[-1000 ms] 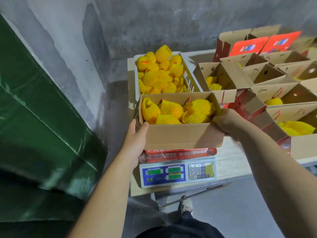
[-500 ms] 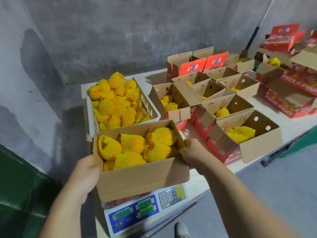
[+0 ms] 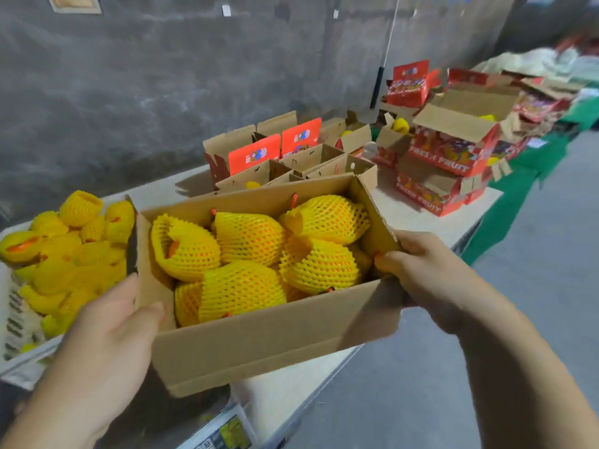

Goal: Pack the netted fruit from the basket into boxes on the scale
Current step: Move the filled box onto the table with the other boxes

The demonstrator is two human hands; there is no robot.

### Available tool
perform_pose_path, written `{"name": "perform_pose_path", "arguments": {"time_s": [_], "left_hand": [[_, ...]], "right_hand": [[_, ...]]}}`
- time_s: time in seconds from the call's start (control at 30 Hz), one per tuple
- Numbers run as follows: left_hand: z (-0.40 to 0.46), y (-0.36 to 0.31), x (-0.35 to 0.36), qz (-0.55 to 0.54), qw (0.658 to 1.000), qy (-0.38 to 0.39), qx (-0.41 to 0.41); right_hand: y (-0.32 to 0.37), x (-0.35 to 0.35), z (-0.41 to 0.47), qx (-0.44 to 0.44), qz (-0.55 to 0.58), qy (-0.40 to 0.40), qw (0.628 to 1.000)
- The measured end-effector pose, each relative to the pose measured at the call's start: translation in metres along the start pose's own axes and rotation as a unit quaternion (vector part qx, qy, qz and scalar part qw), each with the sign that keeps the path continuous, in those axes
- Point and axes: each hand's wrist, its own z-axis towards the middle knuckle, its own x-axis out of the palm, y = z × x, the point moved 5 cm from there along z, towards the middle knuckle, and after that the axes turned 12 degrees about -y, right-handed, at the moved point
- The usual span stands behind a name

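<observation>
**Hands on filled carton, head view**

Left hand (image 3: 107,338): grips the near-left corner of the open brown cardboard box (image 3: 272,335), thumb hooked over the rim. Right hand (image 3: 421,273): grips the right end wall, fingers curled over its edge. Box contents: orange fruit in yellow foam netting (image 3: 249,254), heaped to rim level; box tilted, held above the pale table edge (image 3: 291,384). White plastic basket (image 3: 19,354) of netted fruit: just beside the box, left. Scale display (image 3: 223,432): partly visible below. Open red-printed cartons (image 3: 444,157): behind, right
</observation>
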Motion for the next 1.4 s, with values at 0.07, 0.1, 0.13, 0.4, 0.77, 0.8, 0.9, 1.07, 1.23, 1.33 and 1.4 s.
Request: {"name": "perform_pose_path", "arguments": {"time_s": [0.07,0.1,0.13,0.4,0.77,0.8,0.9,1.07,1.23,1.33,1.4], "left_hand": [[-0.011,-0.055,0.059,0.003,0.999,0.032,0.044],[-0.017,-0.081,0.086,0.008,0.997,0.050,0.055],[-0.021,-0.105,0.115,0.011,0.995,0.070,0.065],[-0.032,-0.206,0.317,-0.033,0.981,0.160,0.106],[0.055,-0.258,0.527,-0.016,0.944,0.296,0.146],[0.071,-0.263,0.549,-0.014,0.941,0.305,0.146],[0.125,-0.272,0.614,0.009,0.931,0.332,0.154],[0.218,-0.273,0.747,0.102,0.886,0.391,0.228],[0.261,-0.232,0.835,0.216,0.855,0.412,0.229],[0.270,-0.202,0.836,0.222,0.912,0.313,0.147],[0.259,-0.199,0.829,0.205,0.949,0.224,0.086]], "right_hand": [[-0.022,-0.052,0.024,0.019,0.016,-0.036,0.999],[-0.035,-0.078,0.038,0.031,0.020,-0.053,0.998],[-0.048,-0.104,0.052,0.042,0.021,-0.066,0.997],[-0.124,-0.269,0.156,0.071,0.019,-0.143,0.987],[-0.218,-0.331,0.308,0.164,0.068,-0.176,0.968],[-0.226,-0.330,0.325,0.176,0.077,-0.182,0.964],[-0.251,-0.322,0.370,0.223,0.109,-0.202,0.948],[-0.303,-0.284,0.437,0.310,0.182,-0.228,0.905],[-0.338,-0.231,0.478,0.364,0.131,-0.115,0.915],[-0.344,-0.236,0.505,0.318,0.041,-0.065,0.945],[-0.347,-0.250,0.517,0.291,-0.010,-0.098,0.952]]}}
